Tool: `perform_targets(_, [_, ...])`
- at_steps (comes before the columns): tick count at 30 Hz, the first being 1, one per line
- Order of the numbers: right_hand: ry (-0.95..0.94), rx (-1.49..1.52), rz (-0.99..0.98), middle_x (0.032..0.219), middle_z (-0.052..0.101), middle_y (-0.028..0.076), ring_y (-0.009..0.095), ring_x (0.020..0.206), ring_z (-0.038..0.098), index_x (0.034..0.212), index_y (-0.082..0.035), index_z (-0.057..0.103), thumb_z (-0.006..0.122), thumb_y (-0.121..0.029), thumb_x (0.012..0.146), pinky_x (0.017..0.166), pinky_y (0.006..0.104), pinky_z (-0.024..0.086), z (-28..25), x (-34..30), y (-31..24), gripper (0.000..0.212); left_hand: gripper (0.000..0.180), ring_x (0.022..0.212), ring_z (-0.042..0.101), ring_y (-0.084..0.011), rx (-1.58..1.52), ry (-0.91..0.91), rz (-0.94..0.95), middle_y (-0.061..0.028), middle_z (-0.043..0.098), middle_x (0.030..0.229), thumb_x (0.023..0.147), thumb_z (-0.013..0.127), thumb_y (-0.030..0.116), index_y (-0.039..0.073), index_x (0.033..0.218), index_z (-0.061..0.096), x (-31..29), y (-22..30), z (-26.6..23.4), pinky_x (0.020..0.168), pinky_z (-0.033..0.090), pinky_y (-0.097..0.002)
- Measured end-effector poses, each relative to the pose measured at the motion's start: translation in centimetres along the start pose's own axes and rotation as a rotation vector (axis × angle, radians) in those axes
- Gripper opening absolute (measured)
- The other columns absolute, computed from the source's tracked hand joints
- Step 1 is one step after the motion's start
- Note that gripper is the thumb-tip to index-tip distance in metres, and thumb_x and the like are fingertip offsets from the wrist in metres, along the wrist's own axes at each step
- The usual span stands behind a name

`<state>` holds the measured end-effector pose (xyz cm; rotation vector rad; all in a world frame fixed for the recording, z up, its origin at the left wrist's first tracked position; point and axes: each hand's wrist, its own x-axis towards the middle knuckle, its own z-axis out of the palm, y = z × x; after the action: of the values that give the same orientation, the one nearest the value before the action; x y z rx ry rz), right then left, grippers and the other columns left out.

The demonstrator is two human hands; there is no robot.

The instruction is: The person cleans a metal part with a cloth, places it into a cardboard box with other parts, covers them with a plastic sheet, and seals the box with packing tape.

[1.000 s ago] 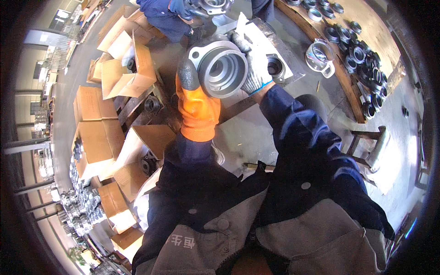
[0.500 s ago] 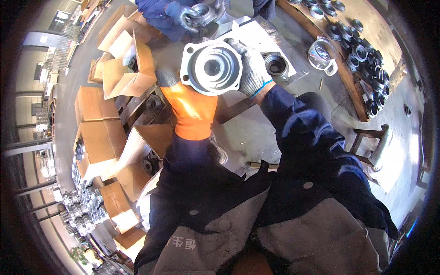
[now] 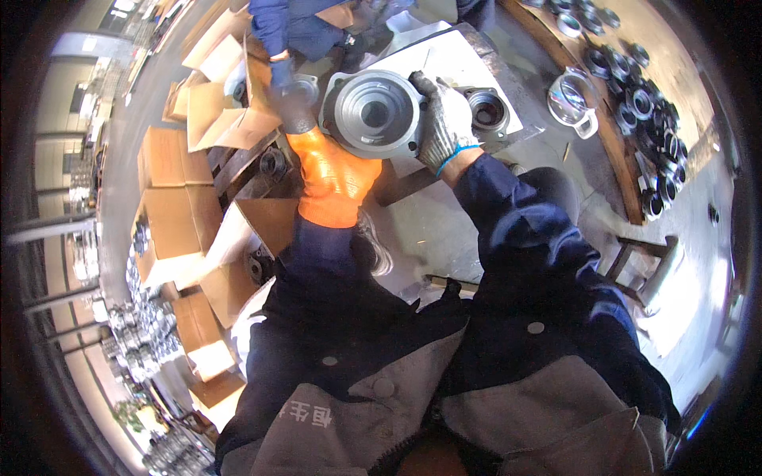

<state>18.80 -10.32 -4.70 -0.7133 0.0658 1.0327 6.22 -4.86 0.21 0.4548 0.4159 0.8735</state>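
Observation:
A round silver metal flange housing [image 3: 361,141] with a stepped bore and bolt-hole ears is held up between my two hands, its opening toward me. My left hand [image 3: 332,170], in an orange glove with dark fingers, grips its left and lower edge. On the right edge is my right hand [image 3: 446,123], in a grey-white knit glove with dark fingertips, closed round the rim. Just beyond it, a second housing [image 3: 486,111] rests at the right side of a white-topped work surface [image 3: 444,59].
A co-worker's blue sleeve [image 3: 274,28] reaches down, the hand blurred beside another metal part [image 3: 305,89]. Open cardboard boxes [image 3: 186,218] stand at left. At right are a clear plastic container [image 3: 570,101], several dark metal rings [image 3: 639,103] on a board, and a small stool [image 3: 643,270].
The housing I hold has turned slightly, its ears now in different places. The co-worker's hand has moved down and left with a metal part. My view has shifted a little.

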Motion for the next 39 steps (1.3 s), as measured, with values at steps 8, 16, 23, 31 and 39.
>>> perform_targets(8, [-0.297, 0.118, 0.27, 0.103, 0.067, 0.014, 0.025, 0.086, 0.068, 0.12, -0.001, 0.057, 0.057, -0.021, 0.096, 0.075, 0.0356, 0.058, 1.3, -0.6, 3.0, 0.031, 0.051, 0.105, 0.062, -0.025, 1.574, 0.011, 0.894, -0.0136, 0.063, 0.12, 0.098, 0.053, 0.041, -0.003, 0.124, 0.054, -6.3, 1.3, -2.4, 0.096, 0.047, -0.0358])
perform_targets(16, [-0.559, 0.098, 0.665, 0.102, 0.069, 0.015, 0.026, 0.09, 0.067, 0.111, -0.003, 0.064, 0.055, -0.024, 0.098, 0.081, 0.0389, 0.057, 3.2, -6.1, 8.9, 0.027, 0.044, 0.117, 0.057, -0.0229, 1.363, 0.238, 0.954, -0.0147, 0.059, 0.128, 0.102, 0.047, 0.025, -0.002, 0.137, 0.046, -17.5, 1.4, -4.5, 0.103, 0.042, -0.0333])
perform_targets(23, [-0.837, -0.34, 0.59, 0.107, 0.068, 0.015, 0.026, 0.094, 0.068, 0.12, 0.0, 0.061, 0.058, -0.027, 0.097, 0.087, 0.0393, 0.055, 5.0, -11.8, 12.7, 0.035, 0.045, 0.101, 0.06, -0.0181, 0.601, -0.09, 0.841, -0.011, 0.061, 0.118, 0.103, 0.047, 0.022, 0.003, 0.143, 0.039, -28.7, 3.2, -7.6, 0.09, 0.049, -0.0285])
perform_targets(31, [-1.129, -0.777, 0.563, 0.112, 0.066, 0.014, 0.024, 0.1, 0.065, 0.117, 0.0, 0.061, 0.049, -0.027, 0.102, 0.093, 0.0397, 0.052, 9.8, -23.7, 13.9, 0.033, 0.065, 0.107, 0.061, -0.0148, 0.496, 0.377, 0.904, -0.0095, 0.064, 0.118, 0.083, 0.078, 0.023, 0.001, 0.134, 0.045, -40.3, 4.4, -3.1, 0.094, 0.047, -0.0294])
perform_targets(39, [-1.013, -0.719, 0.616, 0.108, 0.066, 0.015, 0.027, 0.1, 0.065, 0.116, 0.002, 0.06, 0.051, -0.025, 0.101, 0.091, 0.0403, 0.053, 10.0, -36.0, 16.2, 0.032, 0.056, 0.089, 0.061, -0.0128, 0.443, 0.645, 1.14, -0.0067, 0.066, 0.101, 0.08, 0.076, 0.017, 0.003, 0.129, 0.053, -50.4, 4.0, -5.5, 0.08, 0.052, -0.0312])
